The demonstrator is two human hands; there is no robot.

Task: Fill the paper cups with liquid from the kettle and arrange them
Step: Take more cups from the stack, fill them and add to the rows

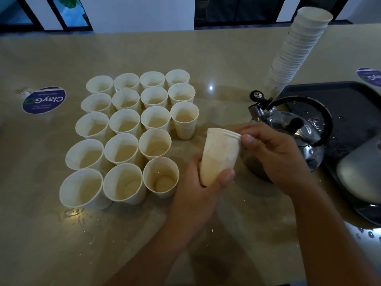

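Left hand [203, 176] grips nested paper cups [220, 153]; right hand [274, 153] pinches their rim. Peel one cup free gently, avoiding crushing. Kettle [292, 133] sits just behind the right hand.

Cream-white paper cups [132, 129] stand on a beige counter [216, 58]; the kettle [288, 131] is chrome, black-handled; the tray [350, 104] black.
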